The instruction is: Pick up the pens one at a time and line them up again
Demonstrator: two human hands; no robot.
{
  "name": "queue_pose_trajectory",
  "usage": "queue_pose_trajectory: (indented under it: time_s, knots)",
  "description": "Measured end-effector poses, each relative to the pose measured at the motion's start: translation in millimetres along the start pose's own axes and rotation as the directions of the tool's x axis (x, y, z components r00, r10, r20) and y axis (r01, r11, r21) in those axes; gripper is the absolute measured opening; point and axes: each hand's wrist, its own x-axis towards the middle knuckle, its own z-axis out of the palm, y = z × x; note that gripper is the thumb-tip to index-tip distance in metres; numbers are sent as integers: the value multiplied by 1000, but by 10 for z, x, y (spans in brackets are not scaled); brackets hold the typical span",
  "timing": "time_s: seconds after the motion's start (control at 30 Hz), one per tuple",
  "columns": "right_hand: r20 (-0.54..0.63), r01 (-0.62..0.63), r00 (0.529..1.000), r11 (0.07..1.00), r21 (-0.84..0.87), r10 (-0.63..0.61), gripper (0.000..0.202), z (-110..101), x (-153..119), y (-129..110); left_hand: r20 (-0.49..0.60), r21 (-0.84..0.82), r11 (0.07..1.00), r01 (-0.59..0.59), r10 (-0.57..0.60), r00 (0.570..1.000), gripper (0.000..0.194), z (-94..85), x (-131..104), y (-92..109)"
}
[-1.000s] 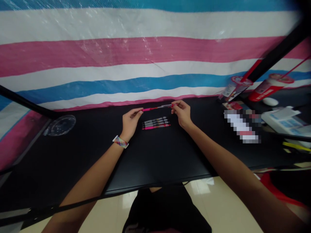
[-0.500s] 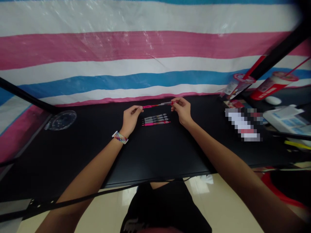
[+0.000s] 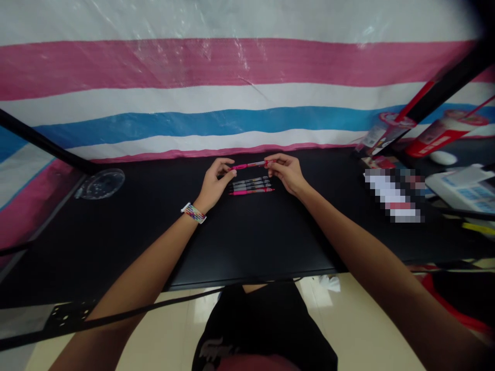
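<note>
A pink and clear pen (image 3: 249, 165) is held level between my two hands, just above the black table (image 3: 247, 242). My left hand (image 3: 217, 180) has its thumb and fingertips at the pen's pink left end. At its right end, my right hand (image 3: 285, 171) pinches the red part between thumb and fingers. Directly below lie several pens side by side, grey and black ones (image 3: 251, 183) with a pink one (image 3: 252, 191) nearest me.
A clear plastic lid (image 3: 103, 184) lies at the left. To the right stand two drink cups (image 3: 386, 131) with red straws, a white mouse (image 3: 443, 157), blurred-out papers (image 3: 392, 196) and a white box (image 3: 464, 188). A striped sheet (image 3: 232, 123) hangs behind.
The pen's parts look closer together, with a shorter overall length between my hands. My left hand's fingers have shifted around its end. The view has tilted slightly.
</note>
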Motion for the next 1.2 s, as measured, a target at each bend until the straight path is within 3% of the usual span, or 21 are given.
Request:
queue_pose_trajectory:
  time_s: [0.13,0.23,0.4,0.43,0.53,0.73,0.9,1.03,1.2]
  knots:
    - [27,-7,1000,1000,9,7,23,-6,10,17,-16,-6,1000,-15,15,1000,27,11,3,-23]
    - [28,-7,1000,1000,19,7,24,-9,13,23,-52,26,997,-68,69,996,59,15,11,-52]
    - [29,-11,1000,1000,7,11,25,-1,13,10,-48,-8,1000,-10,10,999,21,9,17,-93]
    - [29,-14,999,1000,1,14,25,-1,13,8,-49,-5,1000,-23,23,999,22,7,18,-102]
    - [30,-13,999,1000,5,13,26,-2,15,10,-63,42,996,-75,78,995,46,6,18,-118]
    - [43,4,999,1000,12,-5,24,-5,14,24,-65,16,1000,-21,22,998,13,17,18,-75]
    - [31,-23,999,1000,-21,23,27,8,8,4,-107,22,998,-52,54,993,27,14,21,-69]
    - [33,-22,999,999,-28,23,31,0,17,20,-91,60,998,26,-21,996,11,1,18,-45]
    - [55,-15,998,1000,-6,15,30,-19,18,37,-82,139,990,33,-22,996,30,-9,12,31]
